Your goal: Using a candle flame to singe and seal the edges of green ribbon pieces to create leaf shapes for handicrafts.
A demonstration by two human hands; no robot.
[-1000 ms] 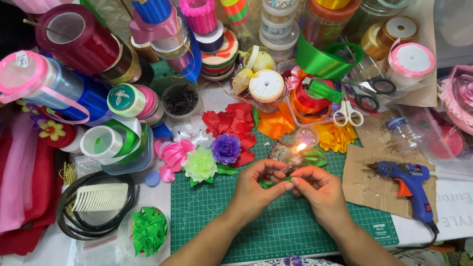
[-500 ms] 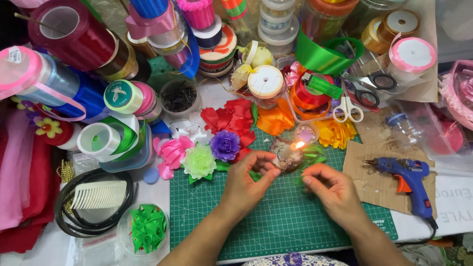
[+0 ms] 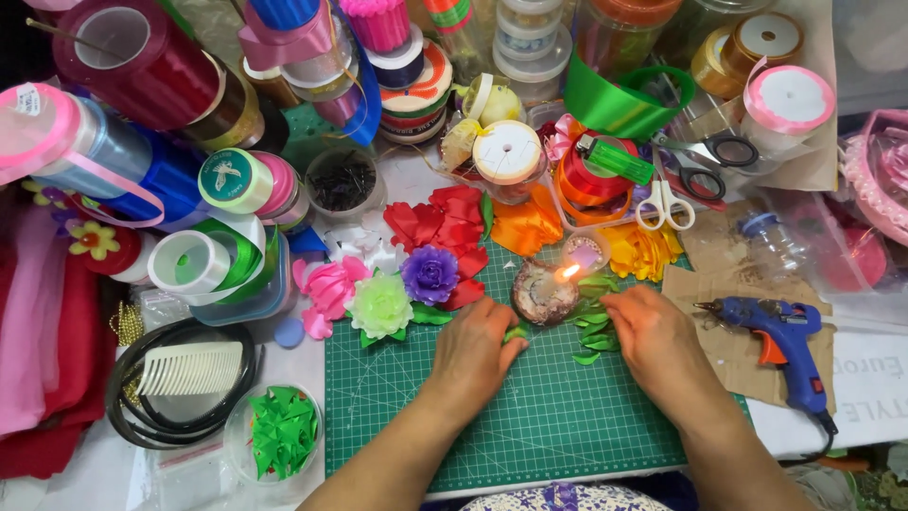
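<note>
Both hands have parted from the candle [image 3: 546, 291] flame: the left hand [image 3: 476, 346] pinches a green ribbon piece [image 3: 515, 332] on the cutting mat [image 3: 530, 426], while the right hand [image 3: 651, 333] rests, fingers curled, on the green leaf pile [image 3: 594, 322] beside the candle.

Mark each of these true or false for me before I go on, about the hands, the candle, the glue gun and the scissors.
1. The candle is lit. True.
2. The left hand holds the scissors. False: the white-handled scissors lie beyond the mat, untouched; the left hand pinches a small green ribbon piece.
3. The right hand rests on a pile of green ribbon leaves. True.
4. The blue glue gun lies on the green cutting mat. False: it lies on brown cardboard, right of the cutting mat.
5. The purple ribbon flower sits right of the candle. False: it sits left of it.
</note>
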